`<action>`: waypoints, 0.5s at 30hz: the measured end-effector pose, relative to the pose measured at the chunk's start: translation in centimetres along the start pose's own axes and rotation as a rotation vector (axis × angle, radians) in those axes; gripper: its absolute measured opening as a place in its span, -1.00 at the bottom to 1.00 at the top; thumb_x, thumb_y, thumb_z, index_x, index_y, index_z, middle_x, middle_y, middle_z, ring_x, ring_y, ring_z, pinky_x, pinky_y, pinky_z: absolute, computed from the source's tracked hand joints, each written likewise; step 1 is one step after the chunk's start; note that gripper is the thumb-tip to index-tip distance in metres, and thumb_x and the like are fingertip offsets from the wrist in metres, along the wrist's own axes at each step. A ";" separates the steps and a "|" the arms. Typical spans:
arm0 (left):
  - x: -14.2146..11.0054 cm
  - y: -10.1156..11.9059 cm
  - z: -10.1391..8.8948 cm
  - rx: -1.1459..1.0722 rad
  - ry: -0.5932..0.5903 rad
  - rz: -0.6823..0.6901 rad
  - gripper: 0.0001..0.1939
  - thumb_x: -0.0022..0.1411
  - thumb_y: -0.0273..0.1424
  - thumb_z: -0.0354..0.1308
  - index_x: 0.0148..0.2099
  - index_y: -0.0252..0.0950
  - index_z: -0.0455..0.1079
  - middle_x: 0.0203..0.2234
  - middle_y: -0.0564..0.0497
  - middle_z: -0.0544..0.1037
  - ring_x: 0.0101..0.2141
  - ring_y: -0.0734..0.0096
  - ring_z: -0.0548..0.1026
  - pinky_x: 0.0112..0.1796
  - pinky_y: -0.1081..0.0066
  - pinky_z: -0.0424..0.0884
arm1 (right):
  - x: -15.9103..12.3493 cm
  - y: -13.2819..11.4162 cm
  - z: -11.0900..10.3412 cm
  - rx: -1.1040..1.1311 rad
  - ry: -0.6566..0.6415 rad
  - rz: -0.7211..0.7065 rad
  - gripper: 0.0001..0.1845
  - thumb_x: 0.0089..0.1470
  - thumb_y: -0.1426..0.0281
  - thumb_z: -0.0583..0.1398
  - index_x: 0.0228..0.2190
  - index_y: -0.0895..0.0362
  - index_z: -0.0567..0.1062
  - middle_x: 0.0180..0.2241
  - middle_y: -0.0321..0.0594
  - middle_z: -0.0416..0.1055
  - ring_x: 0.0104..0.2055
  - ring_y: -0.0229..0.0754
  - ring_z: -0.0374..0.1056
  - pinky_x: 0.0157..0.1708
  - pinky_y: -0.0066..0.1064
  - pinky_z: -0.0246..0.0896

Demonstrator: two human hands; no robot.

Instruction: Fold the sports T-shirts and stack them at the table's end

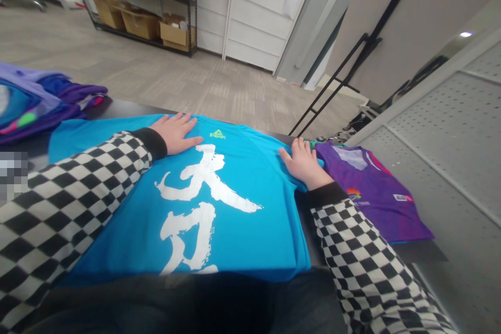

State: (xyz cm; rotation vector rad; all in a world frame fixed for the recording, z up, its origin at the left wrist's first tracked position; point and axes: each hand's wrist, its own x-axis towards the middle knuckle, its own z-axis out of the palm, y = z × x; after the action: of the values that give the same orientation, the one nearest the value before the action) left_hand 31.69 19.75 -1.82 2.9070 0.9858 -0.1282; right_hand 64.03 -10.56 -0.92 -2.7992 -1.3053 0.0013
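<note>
A bright blue T-shirt (250, 240) lies spread on the dark table, with large white brush-style characters and a small yellow-green logo near the collar. My left hand (177, 133) rests flat on its upper left part, fingers spread. On the right sleeve of the shirt lies my right hand (303, 162), its fingers also stretched out and slightly apart. Both hands press on the cloth from above and grip nothing. The shirt's lower hem reaches the table's near edge by my lap.
Purple jerseys (376, 203) lie to the right, beside a perforated grey panel (450, 130). At the far left is a pile of purple and blue clothes (47, 94). Beyond the table stand a shelf with cardboard boxes (141, 21) and a black metal frame (332, 83).
</note>
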 end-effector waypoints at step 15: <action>0.2 -0.4 0.2 0.001 -0.002 0.002 0.03 0.59 0.24 -0.24 0.79 -0.34 -0.11 0.72 -0.26 -0.07 0.67 -0.27 -0.05 0.56 -0.18 -0.06 | -1.2 -0.6 -1.2 0.031 -0.104 -0.161 0.11 0.51 -0.25 -0.07 0.68 0.28 -0.01 0.72 0.14 -0.27 0.76 0.38 -0.33 0.66 0.39 -0.34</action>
State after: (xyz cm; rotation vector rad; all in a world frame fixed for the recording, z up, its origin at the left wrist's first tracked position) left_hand 31.57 20.14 -2.10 2.9084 0.9832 -0.1319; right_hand 62.84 -11.19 0.28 -2.6938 -1.5356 0.1615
